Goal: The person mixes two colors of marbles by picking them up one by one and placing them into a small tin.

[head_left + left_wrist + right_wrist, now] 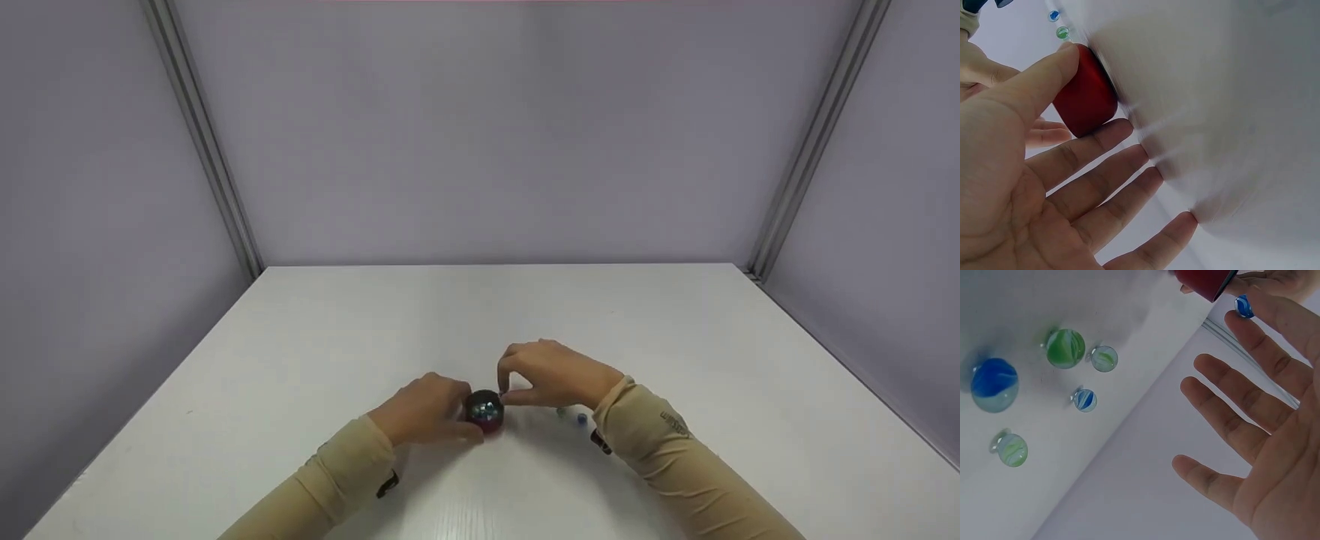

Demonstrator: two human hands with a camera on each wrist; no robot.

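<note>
A small red cup stands on the white table with shiny marbles in its mouth. My left hand holds it from the left; in the left wrist view the thumb and forefinger clasp the cup, the other fingers straight. My right hand hovers just over the cup's right rim. In the right wrist view it pinches a blue-striped marble at the fingertips beside the cup, with the other fingers spread.
Several loose glass marbles lie on the table under my right wrist: a big blue one, a green one and smaller striped ones. Two show in the head view. Grey booth walls enclose the table.
</note>
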